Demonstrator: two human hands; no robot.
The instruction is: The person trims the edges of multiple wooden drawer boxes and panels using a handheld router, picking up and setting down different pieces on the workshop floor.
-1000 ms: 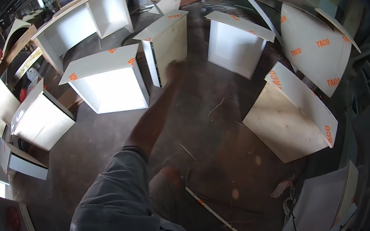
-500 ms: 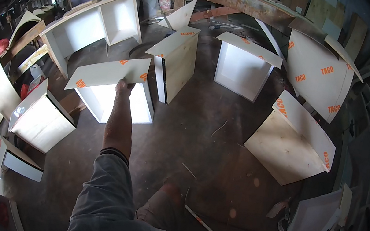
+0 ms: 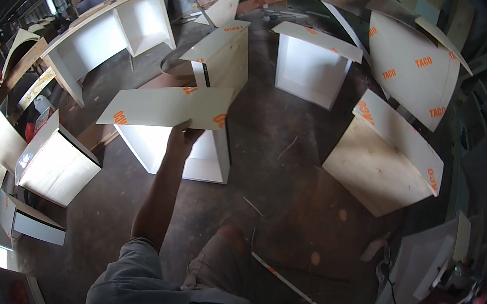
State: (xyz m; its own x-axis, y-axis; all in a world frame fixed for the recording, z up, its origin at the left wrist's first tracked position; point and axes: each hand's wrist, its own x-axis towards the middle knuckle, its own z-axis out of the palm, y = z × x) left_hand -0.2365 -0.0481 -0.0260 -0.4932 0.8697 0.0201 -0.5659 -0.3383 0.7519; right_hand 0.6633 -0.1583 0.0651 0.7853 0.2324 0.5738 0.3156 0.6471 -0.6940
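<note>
The left hand (image 3: 182,137) is closed on the near edge of a pale panel (image 3: 166,107) bearing orange marks, lifted above an open white cabinet (image 3: 193,154) on the floor. Beyond the cabinet, a second white cabinet (image 3: 312,65) is seen. The right hand is out of view.

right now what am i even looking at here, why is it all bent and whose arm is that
This is one view from a wide fisheye camera worn on a person's head, looking down, so straight edges curve. The arm from below is the wearer's own. The left hand grips the near edge of a pale board lying on top of an open white cabinet box. The right hand, at the far right edge, is too dim to tell what it holds. More white cabinets and boards stand about the dark workshop floor.
</note>
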